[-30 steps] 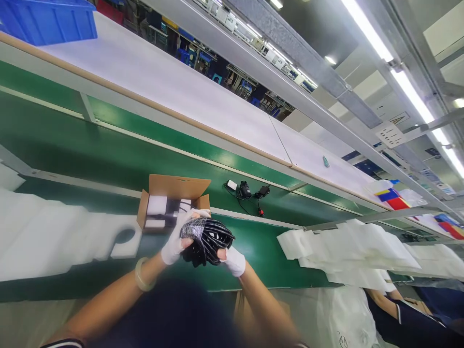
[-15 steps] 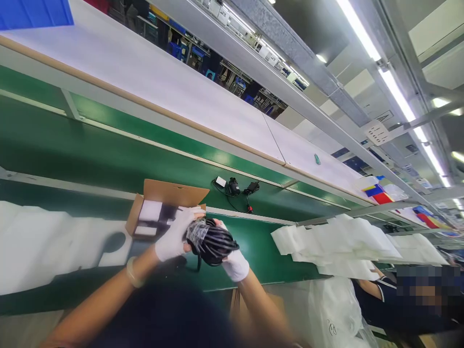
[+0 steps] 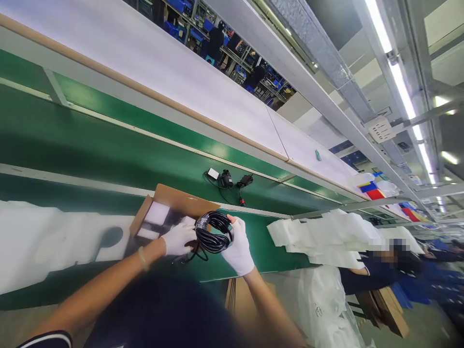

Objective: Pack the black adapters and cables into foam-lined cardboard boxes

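Our white-gloved right hand (image 3: 238, 249) grasps a round, glossy black cable coil (image 3: 212, 243), likely keeping its loops together. We cannot tell whether our white-gloved left hand (image 3: 179, 239) grips it.

Both forearms enter from the lower edge and converge at the centre, hands level with each other and a short gap apart. Left forearm (image 3: 108, 285): slopes up to the right; dark sleeve (image 3: 47, 340) with white stripe, pale bangle (image 3: 143, 258) at the wrist. Left hand (image 3: 180, 239): white-gloved, back upward, fingers pointing inward; closure of the grip cannot be confirmed. Right forearm (image 3: 268, 302): slopes up to the left, blurred low down. Right hand (image 3: 238, 247): white-gloved, upright, turned inward, bent in a grip, bare fingertips (image 3: 230, 219) uppermost.
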Tool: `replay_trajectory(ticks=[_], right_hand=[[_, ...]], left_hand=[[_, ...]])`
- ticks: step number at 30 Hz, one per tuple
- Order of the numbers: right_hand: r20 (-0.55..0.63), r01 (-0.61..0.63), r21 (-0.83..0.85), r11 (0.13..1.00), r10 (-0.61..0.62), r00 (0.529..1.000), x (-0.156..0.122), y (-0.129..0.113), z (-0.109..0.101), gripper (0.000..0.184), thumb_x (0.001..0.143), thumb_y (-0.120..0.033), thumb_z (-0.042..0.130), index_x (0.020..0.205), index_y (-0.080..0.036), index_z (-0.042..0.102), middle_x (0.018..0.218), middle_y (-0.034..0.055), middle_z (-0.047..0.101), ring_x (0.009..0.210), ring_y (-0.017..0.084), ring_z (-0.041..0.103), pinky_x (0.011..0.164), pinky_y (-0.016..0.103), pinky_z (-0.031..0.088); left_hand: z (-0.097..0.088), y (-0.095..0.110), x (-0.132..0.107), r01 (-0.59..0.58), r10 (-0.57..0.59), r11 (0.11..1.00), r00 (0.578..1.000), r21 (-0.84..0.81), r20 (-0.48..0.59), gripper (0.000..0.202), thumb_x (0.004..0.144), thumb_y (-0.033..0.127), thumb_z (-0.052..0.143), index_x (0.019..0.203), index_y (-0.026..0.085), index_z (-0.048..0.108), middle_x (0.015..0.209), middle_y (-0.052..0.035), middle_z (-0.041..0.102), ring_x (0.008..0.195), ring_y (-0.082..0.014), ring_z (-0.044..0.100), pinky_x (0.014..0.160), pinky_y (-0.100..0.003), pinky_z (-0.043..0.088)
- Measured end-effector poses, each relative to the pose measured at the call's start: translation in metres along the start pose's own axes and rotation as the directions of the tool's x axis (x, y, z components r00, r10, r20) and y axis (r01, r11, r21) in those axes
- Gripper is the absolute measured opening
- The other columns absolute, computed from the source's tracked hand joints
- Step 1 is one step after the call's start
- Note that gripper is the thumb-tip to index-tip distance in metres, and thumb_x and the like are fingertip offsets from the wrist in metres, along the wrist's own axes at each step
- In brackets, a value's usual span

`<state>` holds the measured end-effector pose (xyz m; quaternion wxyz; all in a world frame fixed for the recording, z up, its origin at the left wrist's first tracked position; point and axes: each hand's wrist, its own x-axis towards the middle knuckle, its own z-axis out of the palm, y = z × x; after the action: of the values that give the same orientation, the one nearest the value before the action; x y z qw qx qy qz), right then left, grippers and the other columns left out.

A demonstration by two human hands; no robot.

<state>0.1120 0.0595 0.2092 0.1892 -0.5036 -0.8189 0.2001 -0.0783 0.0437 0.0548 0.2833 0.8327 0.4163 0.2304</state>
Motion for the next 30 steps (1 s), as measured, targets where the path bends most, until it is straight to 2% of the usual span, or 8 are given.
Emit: replay_trajectory(ticks=[3,7,11,14,18,22,25,30], right_hand=[[0.135,-0.028,-0.188,0.982,0.054,0.989,-0.004,0.013,0.014,0.074,0.071,-0.010,0.053,0.139,-0.023,0.029,0.132,0.0140,0.032,0.105,0.022,0.055,0.087,0.034,0.051],[0.391,0.058,-0.522,0.851,0.178,0.903,0.003,0.017,0.034,0.081,0.069,-0.005,0.047,0.143,-0.027,0.024,0.140,0.0163,0.023,0.088,0.022,0.063,0.073,0.035,0.054],[0.545,0.248,-0.627,0.739,0.188,0.817,0.018,0.011,0.052,0.078,0.072,-0.007,0.049,0.143,-0.027,0.022,0.142,0.0194,0.020,0.082,0.021,0.064,0.068,0.035,0.055],[0.603,0.338,-0.622,0.706,0.157,0.782,0.028,0.007,0.074,0.072,0.075,-0.012,0.051,0.140,-0.023,0.023,0.142,0.0217,0.022,0.081,0.020,0.064,0.068,0.035,0.056],[0.605,0.395,-0.683,0.615,0.174,0.777,0.034,0.003,0.109,0.057,0.086,-0.013,0.040,0.140,-0.020,0.023,0.143,0.0268,0.021,0.077,0.018,0.065,0.064,0.034,0.056],[0.512,0.315,-0.759,0.570,0.224,0.830,0.033,0.000,0.134,0.051,0.090,-0.012,0.031,0.141,-0.013,0.025,0.140,0.0322,0.024,0.076,0.020,0.066,0.059,0.034,0.056],[0.461,0.246,-0.784,0.570,0.269,0.846,0.032,-0.002,0.144,0.053,0.090,-0.012,0.030,0.142,-0.007,0.025,0.138,0.0353,0.026,0.077,0.022,0.065,0.057,0.035,0.056],[0.489,0.259,-0.778,0.573,0.293,0.822,0.034,0.004,0.151,0.062,0.087,-0.011,0.034,0.146,-0.004,0.017,0.139,0.0373,0.023,0.078,0.022,0.066,0.058,0.035,0.057]], left_hand=[[0.019,-0.006,-0.019,-0.078,0.071,0.994,0.993,0.077,0.098,0.027,0.076,0.037,0.063,0.098,0.022,0.064,0.101,-0.0060,0.065,0.111,-0.0263,0.050,0.102,-0.042,0.029],[0.032,-0.012,-0.031,-0.114,0.086,0.974,0.985,0.193,0.149,0.057,0.066,0.060,0.066,0.104,0.018,0.064,0.109,-0.0110,0.063,0.127,-0.0315,0.037,0.109,-0.047,0.016],[0.025,-0.011,-0.031,-0.058,0.009,0.943,0.989,0.327,0.150,0.067,0.061,0.060,0.068,0.109,0.013,0.063,0.127,-0.0190,0.051,0.124,-0.0358,0.036,0.098,-0.047,0.029],[0.018,-0.009,-0.033,0.021,-0.078,0.914,0.989,0.406,0.126,0.060,0.065,0.056,0.067,0.105,0.010,0.065,0.123,-0.0216,0.053,0.120,-0.0380,0.036,0.090,-0.047,0.034],[0.016,-0.009,-0.039,0.111,-0.166,0.889,0.982,0.445,0.087,0.053,0.072,0.049,0.062,0.102,0.005,0.067,0.111,-0.0234,0.057,0.117,-0.0393,0.037,0.087,-0.048,0.036],[0.018,-0.010,-0.041,0.181,-0.219,0.898,0.974,0.401,0.051,0.049,0.075,0.045,0.060,0.101,0.004,0.066,0.110,-0.0234,0.057,0.120,-0.0391,0.035,0.083,-0.047,0.038],[0.020,-0.010,-0.039,0.250,-0.280,0.892,0.960,0.377,0.024,0.051,0.074,0.044,0.060,0.104,0.003,0.064,0.112,-0.0249,0.055,0.125,-0.0396,0.030,0.078,-0.045,0.040],[0.019,-0.008,-0.036,0.331,-0.360,0.883,0.933,0.333,0.028,0.059,0.071,0.046,0.061,0.112,0.002,0.060,0.125,-0.0269,0.049,0.130,-0.0400,0.026,0.083,-0.048,0.040]])
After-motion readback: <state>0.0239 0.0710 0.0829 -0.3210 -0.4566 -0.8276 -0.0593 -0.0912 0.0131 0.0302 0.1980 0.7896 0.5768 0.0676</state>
